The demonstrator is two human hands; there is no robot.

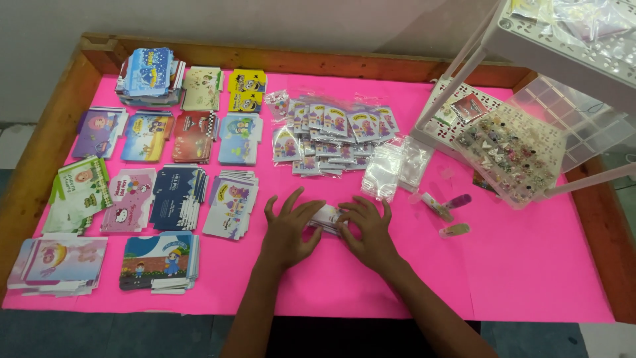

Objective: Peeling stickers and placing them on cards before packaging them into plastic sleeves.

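Pink sheet [530, 265]: matt paper, smooth, seam at 5 o'clock. Table rim [40, 152]: bare wood, dull. Card stacks [179, 192] at 9 o'clock: printed card, slight sheen. Bags [391, 169] at 1 o'clock: clear glossy plastic film. Bead box [530, 146] at 3 o'clock: clear hard plastic. Rack [563, 40]: white perforated plastic, matt.

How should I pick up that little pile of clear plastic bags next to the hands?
The clear bags lie flat and slippery on the pink sheet, above the right hand. Probably best to come from the near edge, slide fingers under the bottom edge and pinch the whole pile thumb on top, since flat bags offer no side to grip.
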